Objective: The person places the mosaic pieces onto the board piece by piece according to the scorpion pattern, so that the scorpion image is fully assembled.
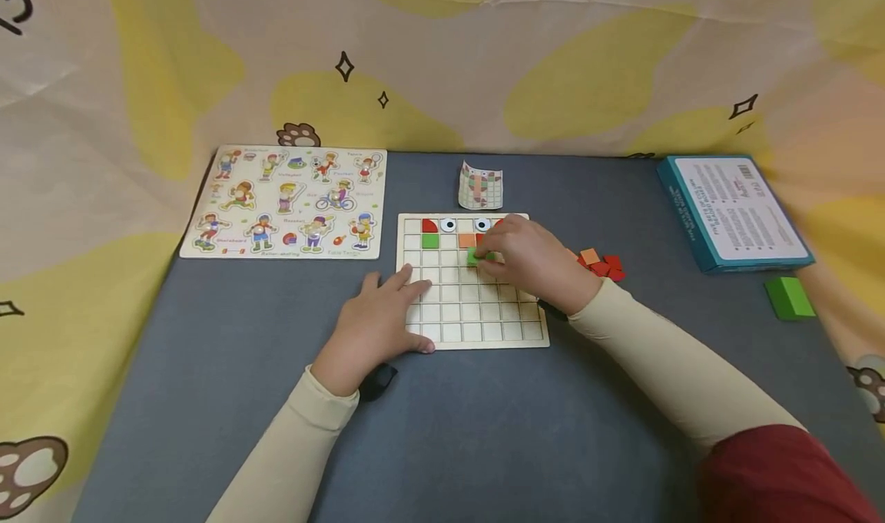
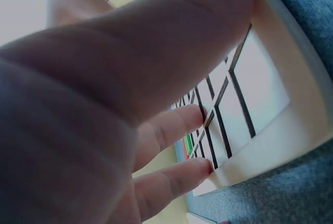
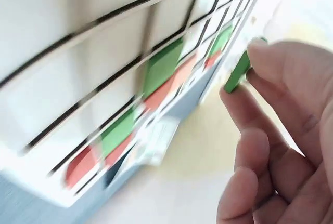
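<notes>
A pale grid board [image 1: 449, 314] lies on the table, with red quarter-round pieces, two eye tiles [image 1: 448, 225], a green tile [image 1: 430, 240] and an orange tile [image 1: 467, 240] along its far rows. My left hand [image 1: 376, 316] rests on the board's left side, fingers spread and thumb at the near edge. Over the far right part of the grid, my right hand [image 1: 528, 260] pinches a small square green tile [image 3: 239, 71] between thumb and fingertip, tilted and raised off the board. Another green tile [image 3: 162, 68] sits in the grid below it; my right hand covers some cells in the head view.
Loose red and orange tiles [image 1: 608, 266] lie right of the board. A curled pattern card [image 1: 480, 187] stands behind it. At the left is a sports picture board [image 1: 283, 200]; at the right, a blue box [image 1: 743, 212] and a green block [image 1: 790, 299].
</notes>
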`<move>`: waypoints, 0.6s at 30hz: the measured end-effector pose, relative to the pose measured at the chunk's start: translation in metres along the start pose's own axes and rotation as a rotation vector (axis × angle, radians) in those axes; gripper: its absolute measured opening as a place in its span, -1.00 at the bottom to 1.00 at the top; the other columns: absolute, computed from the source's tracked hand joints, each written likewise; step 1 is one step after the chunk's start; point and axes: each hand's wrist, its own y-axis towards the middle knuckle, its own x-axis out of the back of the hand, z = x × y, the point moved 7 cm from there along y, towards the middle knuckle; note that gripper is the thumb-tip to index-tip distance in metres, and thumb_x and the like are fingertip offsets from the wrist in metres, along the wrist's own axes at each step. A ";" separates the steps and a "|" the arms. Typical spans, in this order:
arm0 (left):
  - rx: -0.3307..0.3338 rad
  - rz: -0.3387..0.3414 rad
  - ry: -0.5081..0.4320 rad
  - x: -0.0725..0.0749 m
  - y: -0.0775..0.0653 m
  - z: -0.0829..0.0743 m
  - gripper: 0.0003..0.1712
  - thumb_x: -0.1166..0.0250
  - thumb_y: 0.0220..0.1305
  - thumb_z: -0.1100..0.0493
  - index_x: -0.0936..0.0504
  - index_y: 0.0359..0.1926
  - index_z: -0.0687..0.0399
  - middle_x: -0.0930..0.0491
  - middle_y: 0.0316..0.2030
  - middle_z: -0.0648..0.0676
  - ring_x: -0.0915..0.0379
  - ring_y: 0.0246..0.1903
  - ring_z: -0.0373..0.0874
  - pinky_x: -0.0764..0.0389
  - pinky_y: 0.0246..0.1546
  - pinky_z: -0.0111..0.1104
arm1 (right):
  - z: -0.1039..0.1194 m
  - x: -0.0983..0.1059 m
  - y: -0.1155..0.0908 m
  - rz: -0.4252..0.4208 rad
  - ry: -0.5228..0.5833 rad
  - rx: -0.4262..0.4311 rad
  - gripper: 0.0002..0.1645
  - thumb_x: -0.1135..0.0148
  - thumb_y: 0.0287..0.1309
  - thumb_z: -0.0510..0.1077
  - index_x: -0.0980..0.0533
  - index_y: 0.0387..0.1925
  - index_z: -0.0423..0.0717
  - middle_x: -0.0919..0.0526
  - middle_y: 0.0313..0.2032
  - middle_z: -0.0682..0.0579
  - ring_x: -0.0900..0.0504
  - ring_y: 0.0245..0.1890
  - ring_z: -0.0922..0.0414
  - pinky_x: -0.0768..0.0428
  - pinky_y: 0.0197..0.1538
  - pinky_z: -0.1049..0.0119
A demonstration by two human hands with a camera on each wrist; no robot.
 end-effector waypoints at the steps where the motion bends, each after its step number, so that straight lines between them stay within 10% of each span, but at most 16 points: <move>1: 0.000 0.000 0.003 0.000 0.000 0.000 0.14 -0.72 -0.08 -0.26 -0.49 0.53 -0.14 -0.19 0.61 0.15 -0.20 0.36 0.30 -0.66 -0.19 0.11 | 0.005 -0.003 0.008 0.002 -0.010 0.021 -0.87 -0.56 0.23 -0.19 -0.82 -0.19 -0.09 -0.83 -0.18 0.03 -0.64 -0.11 -0.01 -0.58 0.07 0.08; 18: 0.003 -0.001 0.012 -0.001 0.001 0.002 0.13 -0.72 -0.08 -0.28 -0.49 0.53 -0.16 -0.20 0.61 0.15 -0.20 0.35 0.29 -0.67 -0.19 0.09 | 0.021 -0.032 0.039 0.028 -0.109 0.109 -0.89 -0.48 0.25 -0.28 -0.83 -0.22 -0.05 -0.83 -0.22 0.09 -0.61 -0.16 -0.01 -0.58 -0.02 0.17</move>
